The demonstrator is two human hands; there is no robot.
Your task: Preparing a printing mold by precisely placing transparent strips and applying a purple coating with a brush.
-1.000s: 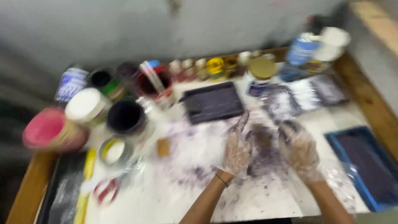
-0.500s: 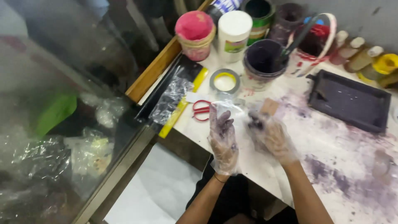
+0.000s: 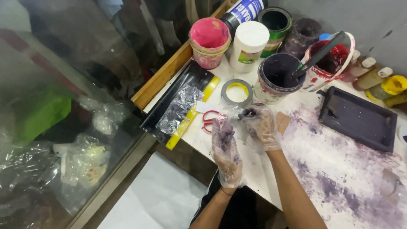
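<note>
Two gloved hands over the paint-stained table (image 3: 339, 178). One pair of red-handled scissors (image 3: 208, 121) lies flat near the table's front edge, just beyond the left hand (image 3: 227, 148) and just left of the right hand (image 3: 260, 125). Its handles face the front edge; the blades' direction is hidden by glove and plastic. The left hand's grip is loose, fingers outstretched, holding nothing. The right hand's fingers curl around something small and dark; what it is, I cannot tell. One roll of grey tape (image 3: 237, 92) lies behind, one dark tray (image 3: 358, 118) to the right.
</note>
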